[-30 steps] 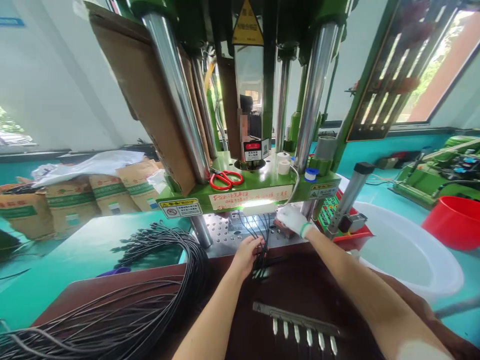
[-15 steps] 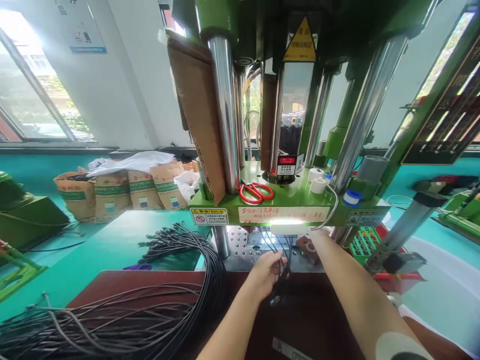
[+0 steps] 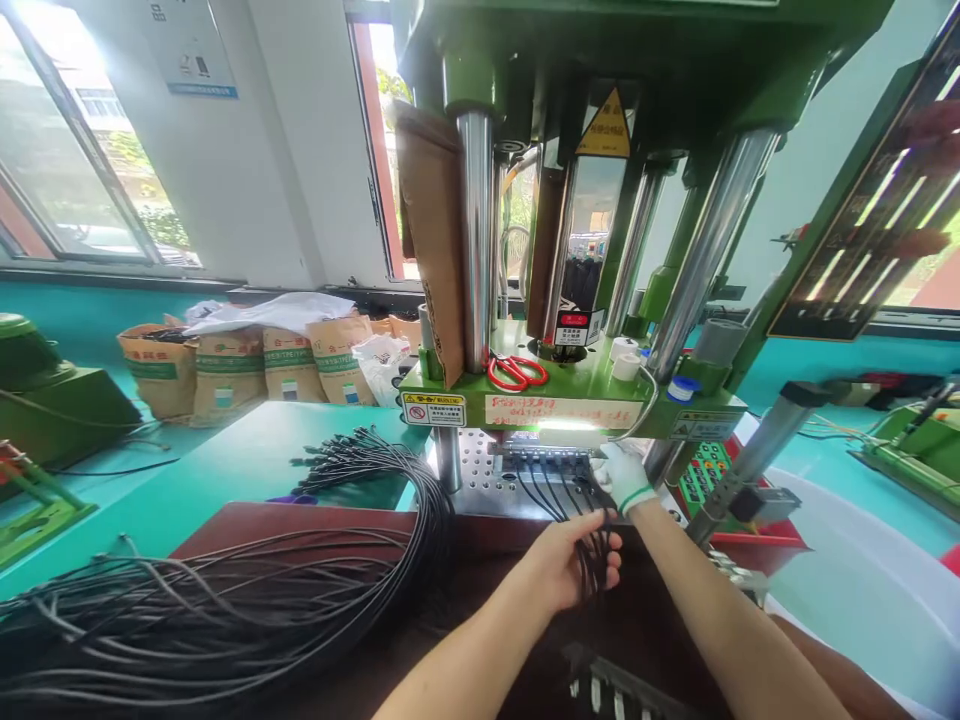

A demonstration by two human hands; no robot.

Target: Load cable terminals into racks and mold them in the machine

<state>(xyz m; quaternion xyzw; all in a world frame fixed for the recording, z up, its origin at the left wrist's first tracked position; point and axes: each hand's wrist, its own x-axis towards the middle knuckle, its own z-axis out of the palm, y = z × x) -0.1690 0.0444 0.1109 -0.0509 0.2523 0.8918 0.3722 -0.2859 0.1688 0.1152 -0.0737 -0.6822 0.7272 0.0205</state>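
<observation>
Black cables (image 3: 541, 490) run in a short, near-upright bunch from a steel mould bar (image 3: 540, 452) down into the person's left hand (image 3: 562, 570) in this head-worn view at a green vertical moulding press (image 3: 570, 395). The bare left hand curls its fingers around the bunch below the bar and is the hand nearer the camera. The right hand (image 3: 621, 476), in a white glove with a green cuff, sits farther forward at the right end of the bar, its fingers together; whether it pinches anything cannot be told. The cables' long axis rises away from the body toward the perforated steel platen (image 3: 480, 470) on which the bar lies, and both hands stand just in front of that platen. A large coil of black cable (image 3: 225, 640) spreads left across a dark-red board (image 3: 225, 518), its capped ends fanning over a teal worktop (image 3: 225, 470). Red-handled scissors (image 3: 516, 372) lie on the press's green deck. Paper sacks (image 3: 225, 375) stand along the far wall below the windows, and a white plastic basin (image 3: 862, 610) sits at right.
</observation>
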